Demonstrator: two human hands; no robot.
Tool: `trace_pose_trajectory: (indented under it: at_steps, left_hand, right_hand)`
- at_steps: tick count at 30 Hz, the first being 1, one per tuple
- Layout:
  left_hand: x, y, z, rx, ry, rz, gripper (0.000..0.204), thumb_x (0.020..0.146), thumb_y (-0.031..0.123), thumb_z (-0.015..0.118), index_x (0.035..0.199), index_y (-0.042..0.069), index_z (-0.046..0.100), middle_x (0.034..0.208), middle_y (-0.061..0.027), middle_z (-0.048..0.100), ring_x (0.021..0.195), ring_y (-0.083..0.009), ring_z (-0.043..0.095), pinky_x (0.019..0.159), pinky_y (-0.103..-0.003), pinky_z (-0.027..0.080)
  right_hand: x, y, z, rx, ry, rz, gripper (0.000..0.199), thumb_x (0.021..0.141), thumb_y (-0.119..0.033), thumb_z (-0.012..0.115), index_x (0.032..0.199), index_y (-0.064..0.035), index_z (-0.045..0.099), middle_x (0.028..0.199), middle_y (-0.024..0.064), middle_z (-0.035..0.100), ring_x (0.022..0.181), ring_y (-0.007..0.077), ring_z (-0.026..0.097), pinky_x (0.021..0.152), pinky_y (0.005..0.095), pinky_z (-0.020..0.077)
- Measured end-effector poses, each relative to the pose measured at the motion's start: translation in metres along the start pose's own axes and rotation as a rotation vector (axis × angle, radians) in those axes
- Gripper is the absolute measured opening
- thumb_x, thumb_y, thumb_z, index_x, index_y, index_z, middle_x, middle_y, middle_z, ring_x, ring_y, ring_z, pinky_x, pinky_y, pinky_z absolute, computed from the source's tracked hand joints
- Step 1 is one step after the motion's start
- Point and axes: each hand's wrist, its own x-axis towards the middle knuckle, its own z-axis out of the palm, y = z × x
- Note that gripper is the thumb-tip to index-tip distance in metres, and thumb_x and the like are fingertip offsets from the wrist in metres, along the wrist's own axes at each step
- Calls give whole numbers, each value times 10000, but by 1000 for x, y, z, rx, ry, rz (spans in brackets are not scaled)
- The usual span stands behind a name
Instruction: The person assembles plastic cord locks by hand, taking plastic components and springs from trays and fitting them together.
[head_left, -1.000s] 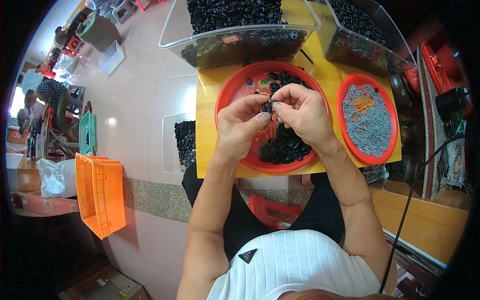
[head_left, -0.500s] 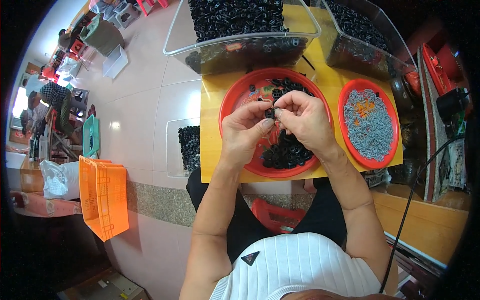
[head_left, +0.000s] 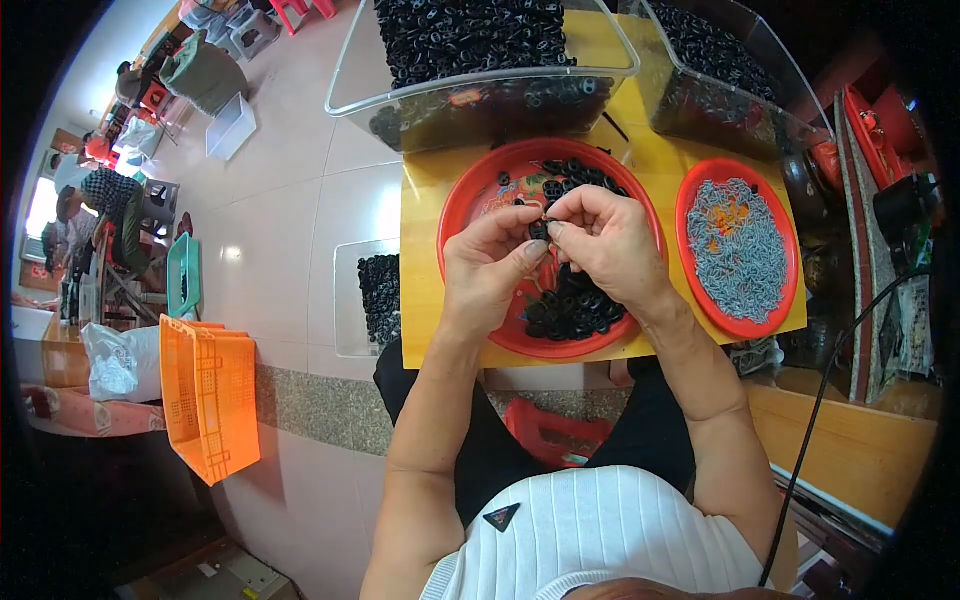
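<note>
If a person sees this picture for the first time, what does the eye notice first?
First the two hands, left hand and right hand, pinching one small black ring over the big red plate of black rings. To its right lies a smaller red plate of grey metal pieces.

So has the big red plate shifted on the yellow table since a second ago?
No. The big red plate still sits beside the smaller red plate, below the clear bin; only the camera view shifted.

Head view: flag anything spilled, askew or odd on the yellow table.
Nothing stands out. Black rings stay inside the red plate, grey clips within the smaller red plate. Both hands, left hand and right hand, pinch one small black ring.
</note>
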Motion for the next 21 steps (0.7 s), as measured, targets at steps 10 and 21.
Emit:
trace_pose_trajectory:
  at_steps: [10,21]
  left_hand:
    - [-1,4,-1,7,-6,-24,269,753,-47,594,1019,-39,554,860,-64,597,743,-100,565,638,-202,471]
    - [-4,1,-4,87,-45,88,276,722,-34,631,989,-58,563,901,-128,609,761,-165,608,661,-265,536]
  right_hand:
    - [7,10,-15,331,-211,116,112,776,-61,609,860,4,576,696,29,581,565,76,542,494,190,453]
    - [8,25,-16,492,-309,155,151,756,-67,641,863,3,559,731,29,568,613,103,572,527,216,493]
